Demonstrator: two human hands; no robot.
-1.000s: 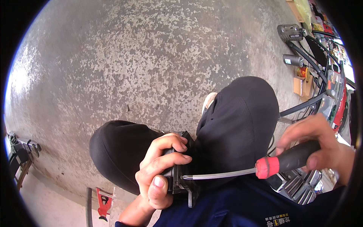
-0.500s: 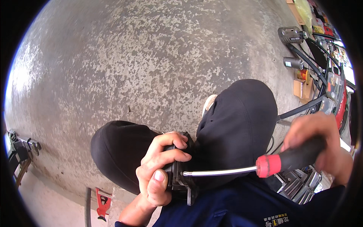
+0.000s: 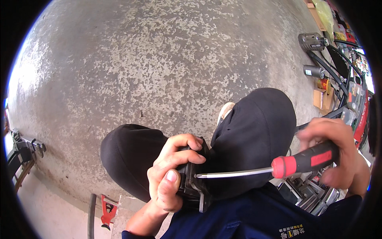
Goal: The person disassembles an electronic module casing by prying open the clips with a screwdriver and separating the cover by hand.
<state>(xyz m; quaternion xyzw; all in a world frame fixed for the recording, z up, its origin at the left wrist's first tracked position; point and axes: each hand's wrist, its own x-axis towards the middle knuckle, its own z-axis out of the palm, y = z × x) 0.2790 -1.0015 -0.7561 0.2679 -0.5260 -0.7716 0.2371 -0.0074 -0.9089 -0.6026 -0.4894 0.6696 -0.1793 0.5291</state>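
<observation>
The left hand is clenching a small black part in front of the person's knees, above the concrete floor. The right hand is grasping a screwdriver by its red-and-black handle, tip touching the part. The part is looking rigid and light; gripping around its body seems steadiest.

Floor: I see mottled grey concrete, worn pale in patches, bright daylight on it | Right edge: black metal frame, small cardboard box, red-and-black gear beyond | Left edge: dark metal bracket | Lower left: red clamp-like tool beside a black hose.
</observation>
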